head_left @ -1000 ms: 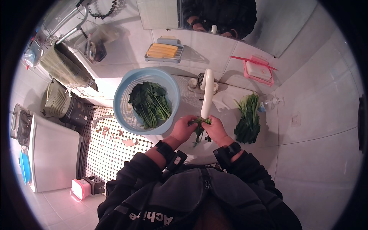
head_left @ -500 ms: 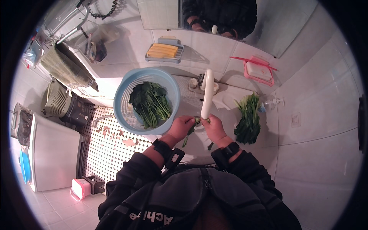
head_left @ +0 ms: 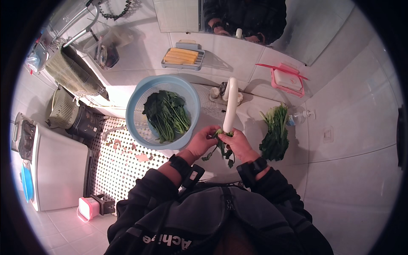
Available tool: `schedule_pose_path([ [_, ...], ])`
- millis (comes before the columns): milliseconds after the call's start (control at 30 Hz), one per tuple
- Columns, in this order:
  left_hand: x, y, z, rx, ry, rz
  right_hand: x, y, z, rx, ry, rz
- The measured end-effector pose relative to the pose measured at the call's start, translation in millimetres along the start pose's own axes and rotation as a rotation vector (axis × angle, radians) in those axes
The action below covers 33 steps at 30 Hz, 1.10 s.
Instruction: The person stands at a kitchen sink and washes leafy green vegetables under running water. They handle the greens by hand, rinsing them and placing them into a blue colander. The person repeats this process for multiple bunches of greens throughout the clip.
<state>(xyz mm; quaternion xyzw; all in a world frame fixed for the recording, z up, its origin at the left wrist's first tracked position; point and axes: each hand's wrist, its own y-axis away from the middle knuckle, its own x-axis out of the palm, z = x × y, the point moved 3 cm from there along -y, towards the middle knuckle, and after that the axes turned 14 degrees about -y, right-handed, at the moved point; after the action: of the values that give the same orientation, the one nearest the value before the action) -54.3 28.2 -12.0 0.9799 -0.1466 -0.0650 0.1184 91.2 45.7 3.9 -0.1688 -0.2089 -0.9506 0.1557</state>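
Both hands are close together under the spout of a white faucet (head_left: 230, 104), over the sink (head_left: 219, 163). My left hand (head_left: 204, 141) pinches leafy greens (head_left: 221, 146) from the left side. My right hand (head_left: 239, 143) grips the same greens from the right, near the spout's end. Dark leaves hang down between the hands. To the left stands a blue colander (head_left: 132, 112) with a pile of leafy greens (head_left: 168, 117) in it. On the right side of the counter lies another bunch of greens (head_left: 275, 134), its pale stems pointing away from me.
A soap dish with yellow bars (head_left: 180, 56) and a pink soap holder (head_left: 287, 80) are fixed to the wall. Beside the right bunch stands a clear pump bottle (head_left: 301, 117). A mirror (head_left: 314, 29) hangs above. At left are a white appliance (head_left: 61, 170) and a pink bucket (head_left: 89, 208).
The hands have drawn slightly apart, and more of the greens' leaves show hanging between them. The colander and the bunch on the right have stayed in place.
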Motion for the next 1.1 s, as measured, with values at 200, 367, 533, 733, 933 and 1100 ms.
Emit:
schedule_pose_path([
  [200, -0.1, 5.3, -10.9, 0.045, -0.039, 0.043, -3.7, 1.5, 5.6, 0.034, 0.03, -0.023],
  [367, 2.2, 2.2, -5.8, 0.059, -0.185, -0.027, -5.3, -1.3, 6.6, -0.006, 0.078, -0.048],
  [533, -1.0, 2.4, -6.0, 0.063, -0.327, -0.105, -5.7, -2.6, 9.8, -0.29, 0.229, -0.13],
  [733, -2.7, 3.5, -9.7, 0.068, -0.412, -0.092, -5.9, -4.4, 8.0, -0.33, 0.438, -0.042],
  [933, -0.5, 1.5, 1.0, -0.073, -0.152, 0.01, -10.7, -8.4, -6.0, 0.0, -0.105, -0.075],
  [1100, 1.8, -0.6, 0.7, 0.037, -0.079, -0.05, -6.5, -5.3, -5.1, -0.035, -0.185, -0.129],
])
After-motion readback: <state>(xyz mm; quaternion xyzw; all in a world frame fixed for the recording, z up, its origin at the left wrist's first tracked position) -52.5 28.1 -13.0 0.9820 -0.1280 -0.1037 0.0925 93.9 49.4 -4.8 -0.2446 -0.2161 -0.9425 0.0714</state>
